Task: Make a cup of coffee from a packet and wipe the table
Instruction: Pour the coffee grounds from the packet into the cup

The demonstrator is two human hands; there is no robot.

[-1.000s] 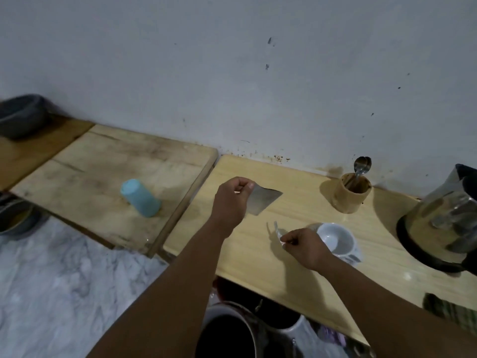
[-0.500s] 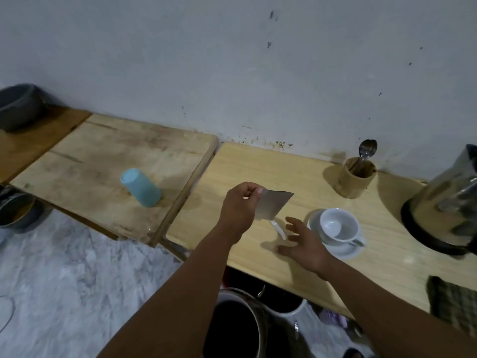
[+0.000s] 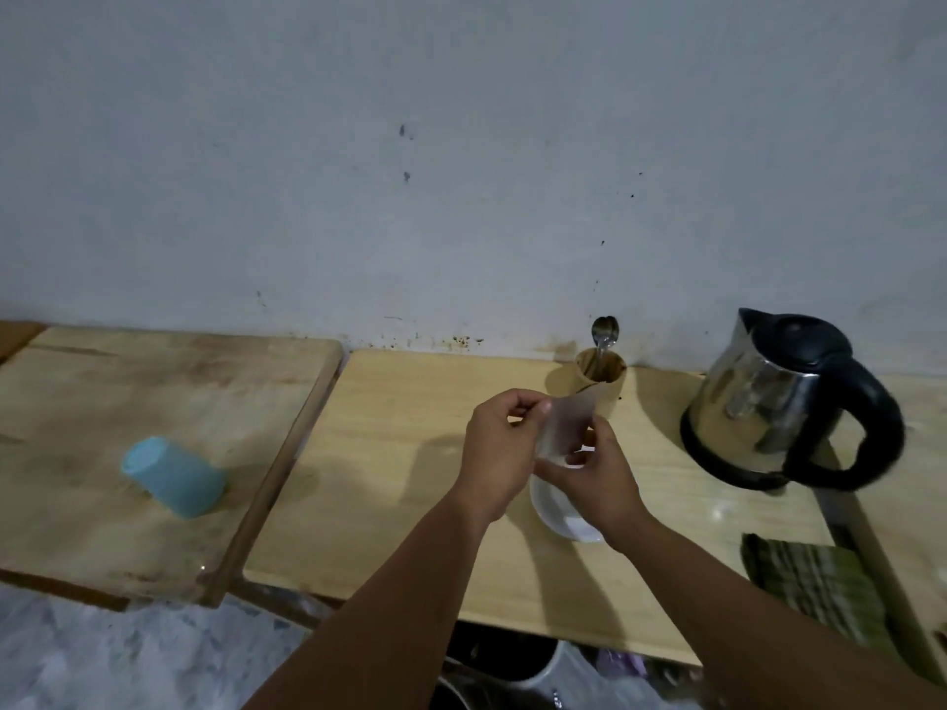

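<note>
- The left hand pinches the packet at its top.
- The right hand pinches its bottom, right above the saucer.
- The kettle stands at 3 o'clock.

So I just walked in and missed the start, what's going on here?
A person is making coffee. Both hands, left hand and right hand, grip a silvery packet above the white saucer on the wooden table. The kettle stands to the right, untouched.
</note>
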